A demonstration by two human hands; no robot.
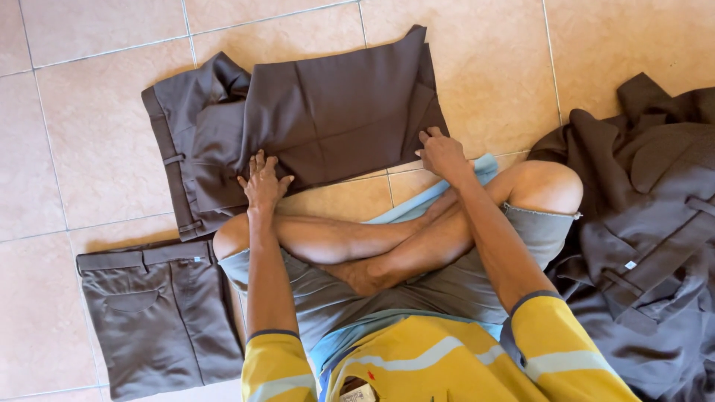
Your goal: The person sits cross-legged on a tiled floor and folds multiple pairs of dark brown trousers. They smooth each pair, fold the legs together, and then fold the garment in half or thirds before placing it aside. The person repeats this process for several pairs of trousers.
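Trousers (320, 119) half-folded, long axis left-right, waistband at left; both hands pressing.

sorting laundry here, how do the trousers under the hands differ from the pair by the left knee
The trousers under the hands are half folded, legs doubled over the waistband, with both hands pressing them. The folded pair is a compact rectangle, waistband up, untouched. Both are dark brown and lie on the tiled floor.

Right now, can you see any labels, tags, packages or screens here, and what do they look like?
Small white tag: on the heap of dark garments at right, squarish.
Pale label: at the neck of the yellow shirt, bottom edge, rectangular.
No packages, signs or screens.
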